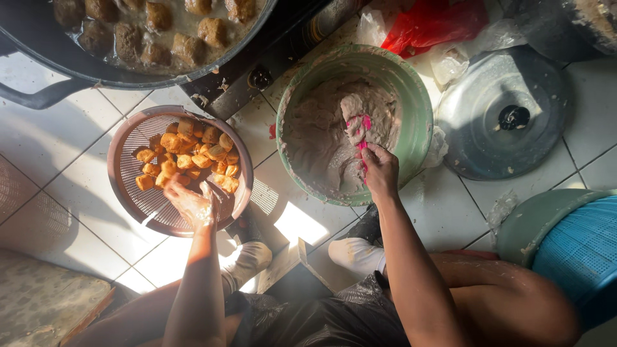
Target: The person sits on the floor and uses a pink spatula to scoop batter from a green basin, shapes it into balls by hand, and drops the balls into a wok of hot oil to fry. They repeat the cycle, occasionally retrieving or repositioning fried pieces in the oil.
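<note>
Now I keep the green bowl (421,122) of grey paste steady, right of the pink basket (125,186) of fried tofu (186,157). My right hand (380,170) grips the pink spoon (361,138), which digs into the paste; a small scoop seems best. My left hand (191,204) hovers open over the basket's near side, the tofu just beyond its fingertips.

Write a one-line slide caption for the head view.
Right hand scoops paste with a pink spoon from a green bowl; left hand reaches into a basket of fried tofu.
</note>
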Action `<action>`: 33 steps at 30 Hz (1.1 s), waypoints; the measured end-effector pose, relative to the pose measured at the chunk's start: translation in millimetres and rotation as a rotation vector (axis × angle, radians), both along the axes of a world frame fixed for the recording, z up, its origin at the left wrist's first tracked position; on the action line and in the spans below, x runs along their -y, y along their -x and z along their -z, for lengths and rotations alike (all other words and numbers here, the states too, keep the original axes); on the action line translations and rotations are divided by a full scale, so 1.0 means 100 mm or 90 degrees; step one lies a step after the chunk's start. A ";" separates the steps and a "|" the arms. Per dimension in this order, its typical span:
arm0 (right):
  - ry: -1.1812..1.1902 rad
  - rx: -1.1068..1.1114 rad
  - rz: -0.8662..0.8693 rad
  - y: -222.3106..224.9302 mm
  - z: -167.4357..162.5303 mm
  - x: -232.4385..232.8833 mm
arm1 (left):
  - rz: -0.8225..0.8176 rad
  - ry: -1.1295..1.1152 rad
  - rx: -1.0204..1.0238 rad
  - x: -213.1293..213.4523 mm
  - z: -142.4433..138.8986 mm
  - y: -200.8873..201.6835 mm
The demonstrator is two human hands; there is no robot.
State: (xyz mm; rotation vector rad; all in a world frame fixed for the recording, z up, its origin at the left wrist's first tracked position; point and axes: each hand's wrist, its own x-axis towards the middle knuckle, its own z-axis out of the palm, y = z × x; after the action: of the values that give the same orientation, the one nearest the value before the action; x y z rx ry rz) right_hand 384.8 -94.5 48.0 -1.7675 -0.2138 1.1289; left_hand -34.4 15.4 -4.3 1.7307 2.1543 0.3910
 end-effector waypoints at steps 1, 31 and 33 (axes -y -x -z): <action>-0.016 -0.006 -0.003 0.00 -0.05 0.02 | 0.012 -0.062 -0.013 -0.05 0.01 0.00; -0.126 -0.108 -0.049 0.19 -0.71 0.58 | 0.214 0.225 -0.118 -0.17 -0.50 -0.23; -0.117 -0.109 -0.047 0.20 -0.71 0.59 | 0.209 0.183 -0.123 -0.19 -0.56 -0.31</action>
State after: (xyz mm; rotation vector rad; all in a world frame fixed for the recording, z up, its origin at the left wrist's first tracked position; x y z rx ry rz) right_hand 364.5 -153.9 119.5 -1.5029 -0.2711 1.2652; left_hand -3.1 34.5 51.5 1.9640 1.8823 -0.1703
